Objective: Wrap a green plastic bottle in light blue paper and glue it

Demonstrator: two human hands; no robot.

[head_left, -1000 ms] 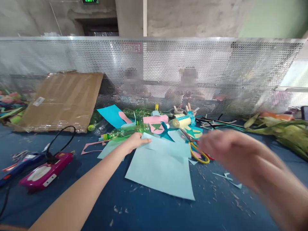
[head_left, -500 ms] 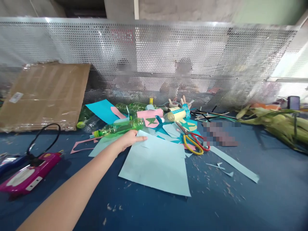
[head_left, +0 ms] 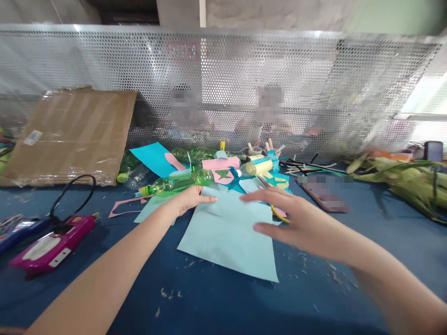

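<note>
A light blue sheet of paper (head_left: pixel 230 246) lies slanted in front of me on the dark blue table. My left hand (head_left: pixel 192 200) pinches its upper left corner between thumb and fingers. Over the sheet's right side hovers my right hand (head_left: pixel 286 216), slightly blurred, thumb and fingers apart with nothing between them. Scissors with a yellow handle loop (head_left: pixel 280 215) are mostly hidden behind my right hand. Beyond the sheet lie a green plastic bottle (head_left: pixel 178 182), a pink paper roll (head_left: pixel 221 163) and a bottle wrapped in yellow paper (head_left: pixel 261 166).
A cardboard sheet (head_left: pixel 77 135) leans at the left against a perforated metal screen (head_left: pixel 230 60). A magenta power strip (head_left: pixel 56 244) with a black cable sits left. To the right are a phone-like slab (head_left: pixel 323 193) and corn husks (head_left: pixel 405 177). People are behind the screen.
My right hand has come in from the right over the paper, covering much of the scissors and the paper strip. My left hand keeps its pinch on the corner. The view has shifted slightly.
</note>
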